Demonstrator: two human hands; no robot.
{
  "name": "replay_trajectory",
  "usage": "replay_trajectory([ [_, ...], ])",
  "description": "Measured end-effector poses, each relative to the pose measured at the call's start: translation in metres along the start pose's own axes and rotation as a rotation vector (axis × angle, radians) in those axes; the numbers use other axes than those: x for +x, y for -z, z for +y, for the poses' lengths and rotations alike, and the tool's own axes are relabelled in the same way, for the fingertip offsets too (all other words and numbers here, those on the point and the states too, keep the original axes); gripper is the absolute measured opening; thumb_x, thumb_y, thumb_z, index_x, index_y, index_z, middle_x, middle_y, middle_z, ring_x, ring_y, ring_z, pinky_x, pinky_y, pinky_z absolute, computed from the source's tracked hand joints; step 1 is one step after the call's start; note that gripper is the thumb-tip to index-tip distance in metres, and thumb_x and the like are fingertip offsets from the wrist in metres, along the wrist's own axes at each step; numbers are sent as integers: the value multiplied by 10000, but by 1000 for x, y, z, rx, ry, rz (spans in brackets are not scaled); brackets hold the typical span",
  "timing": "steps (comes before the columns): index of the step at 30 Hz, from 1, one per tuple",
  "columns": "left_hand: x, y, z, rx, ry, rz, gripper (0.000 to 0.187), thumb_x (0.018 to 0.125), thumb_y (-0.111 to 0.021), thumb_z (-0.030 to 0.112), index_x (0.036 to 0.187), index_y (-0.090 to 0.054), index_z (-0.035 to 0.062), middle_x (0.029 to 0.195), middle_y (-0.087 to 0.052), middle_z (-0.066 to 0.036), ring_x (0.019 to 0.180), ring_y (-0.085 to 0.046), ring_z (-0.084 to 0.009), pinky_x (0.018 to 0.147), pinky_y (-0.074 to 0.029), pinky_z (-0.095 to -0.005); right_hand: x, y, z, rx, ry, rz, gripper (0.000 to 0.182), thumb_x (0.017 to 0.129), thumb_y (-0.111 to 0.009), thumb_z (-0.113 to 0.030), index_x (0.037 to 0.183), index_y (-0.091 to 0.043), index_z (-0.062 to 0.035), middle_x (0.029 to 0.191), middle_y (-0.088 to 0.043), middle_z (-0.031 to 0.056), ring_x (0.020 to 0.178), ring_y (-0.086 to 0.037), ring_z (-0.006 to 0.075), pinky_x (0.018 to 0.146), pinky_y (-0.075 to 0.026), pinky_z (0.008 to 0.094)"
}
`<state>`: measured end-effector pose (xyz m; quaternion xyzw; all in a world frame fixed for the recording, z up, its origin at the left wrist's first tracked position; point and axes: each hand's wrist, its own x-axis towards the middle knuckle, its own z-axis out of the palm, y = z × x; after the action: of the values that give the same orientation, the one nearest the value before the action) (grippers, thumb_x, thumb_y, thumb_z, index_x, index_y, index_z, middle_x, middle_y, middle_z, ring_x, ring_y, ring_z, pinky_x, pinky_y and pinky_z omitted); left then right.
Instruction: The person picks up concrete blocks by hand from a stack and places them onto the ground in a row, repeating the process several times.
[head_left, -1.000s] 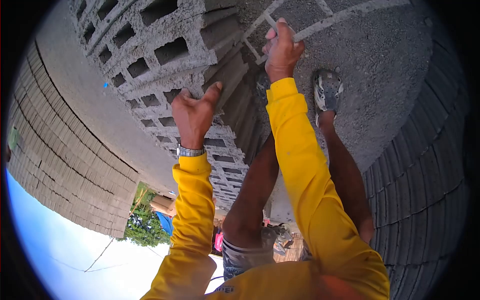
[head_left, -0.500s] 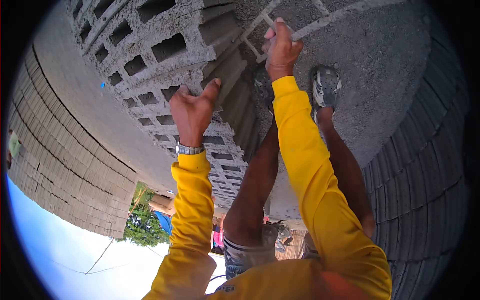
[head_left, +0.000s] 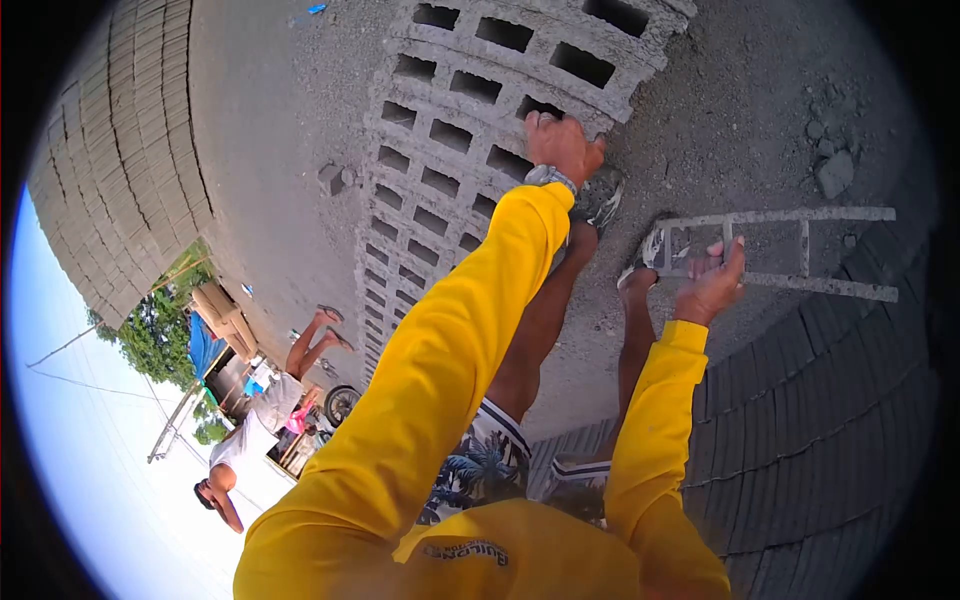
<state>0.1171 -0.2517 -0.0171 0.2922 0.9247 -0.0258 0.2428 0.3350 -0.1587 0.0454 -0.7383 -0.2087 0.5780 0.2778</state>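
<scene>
Rows of grey hollow concrete blocks (head_left: pixel 450 150) lie on the sandy ground. My left hand (head_left: pixel 560 145), with a watch on the wrist, grips the edge of the block at the end of the nearest row. My right hand (head_left: pixel 712 285) holds one end of a grey ladder-like metal frame (head_left: pixel 800 250), which stretches to the right over the ground, apart from the blocks. My feet in sandals (head_left: pixel 600 200) stand between the two hands. Both sleeves are yellow.
Stacked walls of blocks rise at the left (head_left: pixel 120 180) and lower right (head_left: pixel 830 420). Loose stones (head_left: pixel 830 170) lie beyond the frame, and a small lump (head_left: pixel 335 178) sits beside the rows. Another person (head_left: pixel 255 430) bends over at the lower left.
The view has swung round. My left hand has shifted onto the end block's edge. My right hand has carried the frame away from the blocks, out to the right.
</scene>
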Motion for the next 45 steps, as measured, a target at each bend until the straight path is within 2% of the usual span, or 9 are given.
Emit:
replay_trajectory([
  [6,-74,25,-1,-319,-37,479,548,843,-633,424,1185,-626,-5,1176,-640,-232,1210,-526,-379,1120,-286,-492,-42,23,-34,-693,259,-192,488,920,-617,-416,698,-619,19,590,-554,90,550,-525,196,522,-395,356],
  [10,-180,37,-35,-673,387,143,444,842,-653,324,1211,-619,78,1120,-660,-214,1085,-606,-412,960,-475,-461,-71,-17,-19,-1317,480,-510,630,898,-619,-474,806,-643,148,756,-636,331,749,-652,464,718,-482,489],
  [16,-316,12,-130,-634,759,-115,435,845,-641,362,1166,-672,69,1117,-671,-242,1057,-643,-398,930,-508,-451,-148,-88,50,-1460,573,-1149,596,852,-647,-520,903,-693,72,851,-664,308,842,-644,482,769,-509,471],
  [18,-339,22,-154,-577,839,-159,434,850,-634,365,1160,-674,63,1102,-675,-251,1051,-649,-398,927,-511,-446,-149,-91,60,-1377,837,-1151,574,851,-649,-512,992,-702,41,921,-688,269,876,-657,445,792,-518,440],
  [24,-337,56,-185,-686,843,-181,389,863,-618,361,1089,-697,54,1031,-701,-223,1012,-670,-369,899,-523,-417,-92,-87,-30,-1377,491,-996,460,883,-625,-420,1030,-708,8,951,-703,228,896,-674,399,814,-513,412],
  [29,-277,60,-150,-746,686,-161,360,878,-613,350,1051,-710,50,996,-711,-210,973,-683,-360,865,-528,-401,2,-6,-154,-1377,441,-660,385,903,-620,-348,1008,-701,13,826,-697,179,789,-676,299,747,-515,395],
  [33,-212,85,-90,-836,605,-150,395,865,-621,363,1045,-708,22,999,-703,-227,974,-678,-370,858,-531,-420,14,91,-240,-1215,178,-439,343,921,-631,-296,986,-701,33,765,-676,90,669,-653,174,577,-524,298],
  [40,-70,156,23,-810,523,-142,361,876,-595,365,1046,-721,72,1046,-701,-198,1008,-666,-377,885,-521,-430,16,220,-356,-1332,-334,-237,362,915,-631,-323,973,-679,31,796,-702,116,642,-694,223,503,-517,340],
  [45,45,208,112,-705,369,-189,352,857,-616,386,1017,-726,92,1034,-699,-194,1011,-657,-387,891,-516,-455,43,219,-441,-1300,-329,-170,367,925,-616,-357,1011,-691,-8,825,-712,106,670,-702,220,527,-515,338],
])
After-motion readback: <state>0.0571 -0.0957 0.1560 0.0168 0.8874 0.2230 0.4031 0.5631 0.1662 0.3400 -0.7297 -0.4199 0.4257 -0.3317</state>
